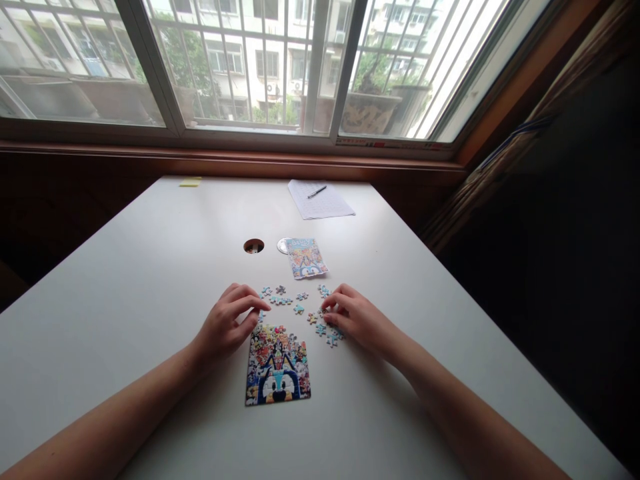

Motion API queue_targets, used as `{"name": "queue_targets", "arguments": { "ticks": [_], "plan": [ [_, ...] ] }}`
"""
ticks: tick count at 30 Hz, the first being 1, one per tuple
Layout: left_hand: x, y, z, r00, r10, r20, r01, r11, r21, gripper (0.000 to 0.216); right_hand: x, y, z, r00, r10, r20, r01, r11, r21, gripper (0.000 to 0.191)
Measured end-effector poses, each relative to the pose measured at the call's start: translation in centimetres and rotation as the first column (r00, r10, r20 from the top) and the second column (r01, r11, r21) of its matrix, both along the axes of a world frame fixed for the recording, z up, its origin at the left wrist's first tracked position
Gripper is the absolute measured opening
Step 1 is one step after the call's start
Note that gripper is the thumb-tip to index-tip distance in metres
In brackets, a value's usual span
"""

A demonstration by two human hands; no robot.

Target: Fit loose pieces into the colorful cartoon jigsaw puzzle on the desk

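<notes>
A partly assembled jigsaw puzzle (278,367) lies on the white table, showing a blue cartoon dog's face; its top edge is uneven. My left hand (231,319) hovers at its upper left corner, index finger and thumb apart, with nothing visible between them. Beneath its fingertips are a few loose pieces. My right hand (353,317) is at the right-hand pile, thumb and index finger around a small puzzle piece (321,312). Several loose puzzle pieces (281,301) are spread between the hands, and more puzzle pieces (333,337) sit by the right thumb.
Behind the pieces lies a picture card (306,258) overlapping a round silvery disc (283,246). A cable hole (254,247) opens in the tabletop. Farther back are paper sheets (327,204) with a pen (317,192) and yellow sticky notes (191,181). A barred window faces the table.
</notes>
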State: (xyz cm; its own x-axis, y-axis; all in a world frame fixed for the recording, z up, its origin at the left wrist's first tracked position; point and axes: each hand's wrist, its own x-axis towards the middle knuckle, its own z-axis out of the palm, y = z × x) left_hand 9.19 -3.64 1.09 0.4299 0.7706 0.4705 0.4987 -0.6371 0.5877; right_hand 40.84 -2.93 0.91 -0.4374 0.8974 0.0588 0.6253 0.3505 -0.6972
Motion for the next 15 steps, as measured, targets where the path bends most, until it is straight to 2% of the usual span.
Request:
{"name": "queue_targets", "arguments": {
  "ticks": [9, 15],
  "plan": [
    [0.01, -0.07, 0.03, 1.000, 0.009, -0.012, -0.009, 1.000, -0.005, 0.024, -0.72, -0.40, -0.04, 0.996, -0.067, 0.067, 0.060, 0.994, 0.095, 0.009],
    [0.02, -0.02, -0.03, 1.000, 0.013, -0.012, -0.013, 1.000, -0.017, 0.023, -0.40, -0.31, 0.04, 0.998, -0.050, 0.033, 0.048, 0.996, 0.072, 0.009]
  ]
}}
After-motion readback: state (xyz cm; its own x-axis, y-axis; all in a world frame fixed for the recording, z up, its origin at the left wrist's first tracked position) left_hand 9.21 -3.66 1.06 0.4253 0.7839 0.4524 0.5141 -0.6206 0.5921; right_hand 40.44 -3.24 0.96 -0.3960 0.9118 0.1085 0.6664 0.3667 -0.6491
